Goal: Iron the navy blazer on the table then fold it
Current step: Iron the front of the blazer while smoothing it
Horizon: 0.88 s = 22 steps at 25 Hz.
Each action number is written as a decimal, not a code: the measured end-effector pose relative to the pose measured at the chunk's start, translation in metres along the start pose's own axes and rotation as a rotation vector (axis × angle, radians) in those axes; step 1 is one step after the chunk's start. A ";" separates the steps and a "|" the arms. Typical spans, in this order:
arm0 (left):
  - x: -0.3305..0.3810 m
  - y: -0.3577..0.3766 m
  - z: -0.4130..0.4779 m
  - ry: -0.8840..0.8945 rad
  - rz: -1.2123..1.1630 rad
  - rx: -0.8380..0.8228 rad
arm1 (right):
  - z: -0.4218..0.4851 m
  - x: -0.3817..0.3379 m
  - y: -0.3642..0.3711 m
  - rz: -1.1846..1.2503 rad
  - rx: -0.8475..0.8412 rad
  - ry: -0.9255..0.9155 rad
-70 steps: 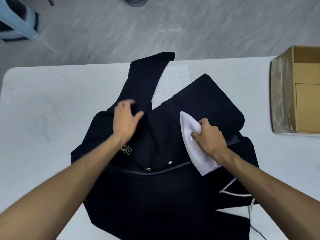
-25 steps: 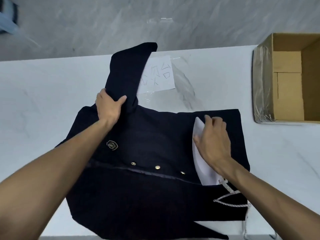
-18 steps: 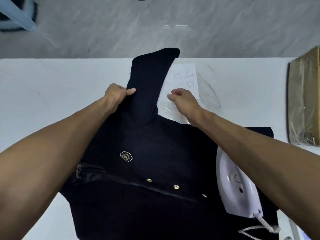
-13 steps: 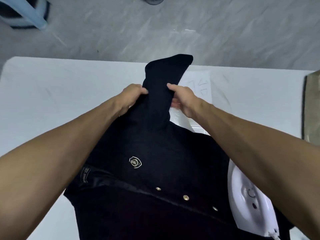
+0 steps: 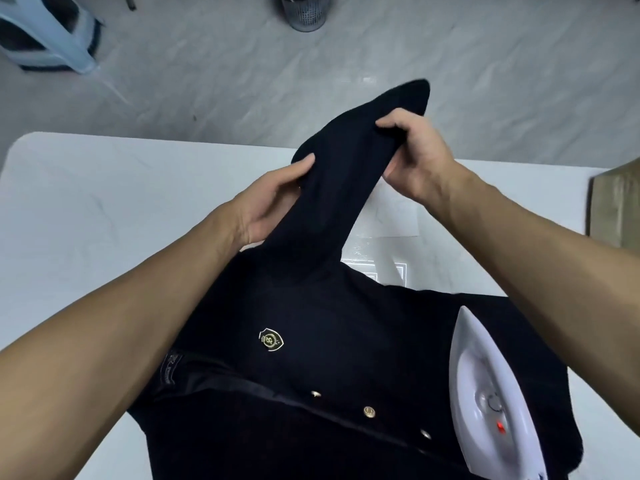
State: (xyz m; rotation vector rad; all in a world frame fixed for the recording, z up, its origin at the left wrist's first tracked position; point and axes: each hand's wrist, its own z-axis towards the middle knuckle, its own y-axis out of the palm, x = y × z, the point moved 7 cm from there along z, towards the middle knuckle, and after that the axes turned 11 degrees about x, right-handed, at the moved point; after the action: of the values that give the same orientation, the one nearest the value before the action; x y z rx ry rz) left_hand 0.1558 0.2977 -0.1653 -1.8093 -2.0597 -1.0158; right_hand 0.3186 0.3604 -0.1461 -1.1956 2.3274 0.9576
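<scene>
The navy blazer (image 5: pixel 329 362) lies on the white table (image 5: pixel 104 216), its gold crest and gold buttons facing up. One sleeve (image 5: pixel 349 168) is raised off the table toward the far edge. My left hand (image 5: pixel 273 202) grips the sleeve's left side, thumb on top. My right hand (image 5: pixel 412 157) pinches the sleeve near its cuff end from the right. The white iron (image 5: pixel 491 393) rests on the blazer at the lower right, untouched, its red light on.
A taped sheet of paper (image 5: pixel 391 220) lies on the table under the raised sleeve. A cardboard box (image 5: pixel 616 206) stands at the table's right edge. Beyond the table a blue stool (image 5: pixel 45 32) and a mesh bin (image 5: pixel 304 12) stand on the floor.
My right hand left the iron on the blazer and reached to the sleeve. Both hands then took hold of the sleeve and lifted it off the table.
</scene>
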 end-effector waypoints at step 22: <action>-0.043 -0.079 0.029 0.045 1.468 0.436 | -0.011 0.042 -0.079 -1.480 0.191 -0.736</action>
State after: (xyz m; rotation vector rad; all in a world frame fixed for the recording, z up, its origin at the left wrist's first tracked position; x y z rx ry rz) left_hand 0.0994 0.2815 -0.2388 -2.1825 -0.4022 -0.1269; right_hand 0.3585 0.2961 -0.1944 -1.5916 0.5618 0.4091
